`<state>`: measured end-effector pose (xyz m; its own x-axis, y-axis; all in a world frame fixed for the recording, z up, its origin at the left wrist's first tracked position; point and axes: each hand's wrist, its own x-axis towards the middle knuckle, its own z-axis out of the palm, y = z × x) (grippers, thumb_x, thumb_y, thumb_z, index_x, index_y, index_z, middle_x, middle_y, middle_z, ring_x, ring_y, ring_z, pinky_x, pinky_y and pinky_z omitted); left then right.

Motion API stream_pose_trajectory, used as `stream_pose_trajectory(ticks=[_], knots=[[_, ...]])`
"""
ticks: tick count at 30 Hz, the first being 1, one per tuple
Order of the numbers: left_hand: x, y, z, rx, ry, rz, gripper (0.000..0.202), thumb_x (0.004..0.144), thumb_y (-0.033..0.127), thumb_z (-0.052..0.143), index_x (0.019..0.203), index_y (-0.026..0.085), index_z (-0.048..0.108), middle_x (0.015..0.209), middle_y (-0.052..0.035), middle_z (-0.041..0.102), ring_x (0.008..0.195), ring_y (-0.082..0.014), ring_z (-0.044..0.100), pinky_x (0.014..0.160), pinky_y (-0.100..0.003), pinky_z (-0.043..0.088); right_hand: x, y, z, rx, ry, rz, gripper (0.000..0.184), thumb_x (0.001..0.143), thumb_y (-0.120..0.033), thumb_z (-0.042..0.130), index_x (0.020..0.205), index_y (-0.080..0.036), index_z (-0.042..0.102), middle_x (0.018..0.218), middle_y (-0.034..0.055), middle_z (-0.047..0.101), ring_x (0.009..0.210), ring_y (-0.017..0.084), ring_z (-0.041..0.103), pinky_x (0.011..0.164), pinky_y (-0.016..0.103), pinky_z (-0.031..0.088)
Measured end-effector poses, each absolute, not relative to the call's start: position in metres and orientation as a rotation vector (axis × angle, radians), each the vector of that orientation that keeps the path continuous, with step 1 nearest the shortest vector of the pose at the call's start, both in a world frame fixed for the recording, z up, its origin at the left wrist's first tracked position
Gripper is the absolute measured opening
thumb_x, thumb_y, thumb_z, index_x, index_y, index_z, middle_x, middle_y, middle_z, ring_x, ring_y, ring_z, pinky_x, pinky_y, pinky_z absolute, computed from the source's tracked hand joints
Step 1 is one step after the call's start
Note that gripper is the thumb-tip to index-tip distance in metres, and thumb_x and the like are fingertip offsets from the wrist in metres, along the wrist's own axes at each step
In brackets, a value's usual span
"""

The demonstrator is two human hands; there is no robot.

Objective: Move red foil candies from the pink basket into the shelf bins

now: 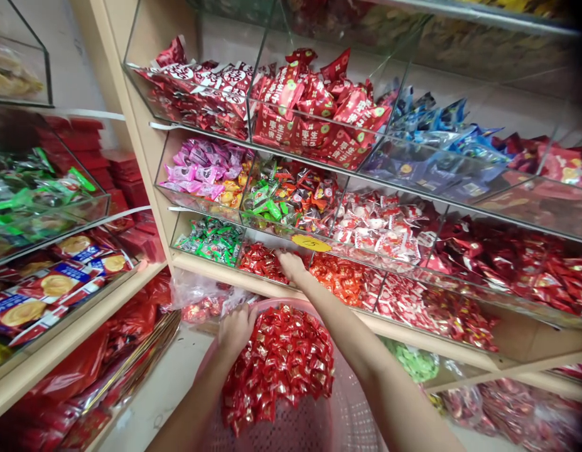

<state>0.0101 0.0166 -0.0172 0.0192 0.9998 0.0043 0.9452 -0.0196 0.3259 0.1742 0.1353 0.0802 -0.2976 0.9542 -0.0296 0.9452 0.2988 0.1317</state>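
A pink plastic basket [340,402] with a perforated bottom stands below the shelf, part-filled with red-wrapped candies [285,361]. My left hand [235,329] is closed over the basket's left far rim, beside the candies. My right hand [293,267] reaches across into the lowest shelf row, at a compartment of dark red wrapped candies [262,262]. Its fingers are curled down at that compartment's right side; whatever they hold is hidden. Just right of this hand lie orange-red candies [338,279] in the neighbouring compartment.
Clear bins above hold pink candies [203,166], red-white candies [385,226] and large red packets [319,107]. A yellow price tag [311,243] hangs close to my right wrist. Green candies [210,242] fill the lowest left compartment. Plastic bags [206,301] lie under the shelf.
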Motion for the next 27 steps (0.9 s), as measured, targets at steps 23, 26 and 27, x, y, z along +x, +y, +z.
stream_pose_trajectory(ticks=[23, 26, 27], knots=[[0.011, 0.014, -0.011, 2.039, 2.006, 0.326, 0.052, 0.089, 0.049, 0.018, 0.101, 0.017, 0.057, 0.092, -0.0113, 0.067, 0.084, -0.0208, 0.063, 0.074, -0.031, 0.043, 0.165, 0.15, 0.066, 1.536, 2.636, -0.029, 0.024, 0.079, -0.016, 0.054, 0.102, -0.014, 0.059, 0.106, 0.0098, 0.059, 0.094, 0.017, 0.056, 0.076, 0.023, 0.04], [0.011, 0.015, -0.012, 2.049, 2.007, 0.324, 0.053, 0.089, 0.049, 0.017, 0.102, 0.017, 0.057, 0.094, -0.011, 0.067, 0.083, -0.0206, 0.063, 0.075, -0.031, 0.043, 0.169, 0.145, 0.072, 1.566, 2.687, -0.018, 0.022, 0.081, -0.021, 0.054, 0.101, -0.014, 0.058, 0.105, 0.0107, 0.057, 0.091, 0.018, 0.056, 0.074, 0.024, 0.04], [0.01, 0.015, -0.013, 2.053, 2.009, 0.32, 0.053, 0.089, 0.049, 0.017, 0.102, 0.017, 0.057, 0.094, -0.011, 0.067, 0.083, -0.0208, 0.063, 0.075, -0.032, 0.043, 0.171, 0.142, 0.075, 1.579, 2.71, -0.014, 0.021, 0.082, -0.022, 0.054, 0.101, -0.013, 0.057, 0.105, 0.0107, 0.056, 0.09, 0.017, 0.055, 0.074, 0.024, 0.04]])
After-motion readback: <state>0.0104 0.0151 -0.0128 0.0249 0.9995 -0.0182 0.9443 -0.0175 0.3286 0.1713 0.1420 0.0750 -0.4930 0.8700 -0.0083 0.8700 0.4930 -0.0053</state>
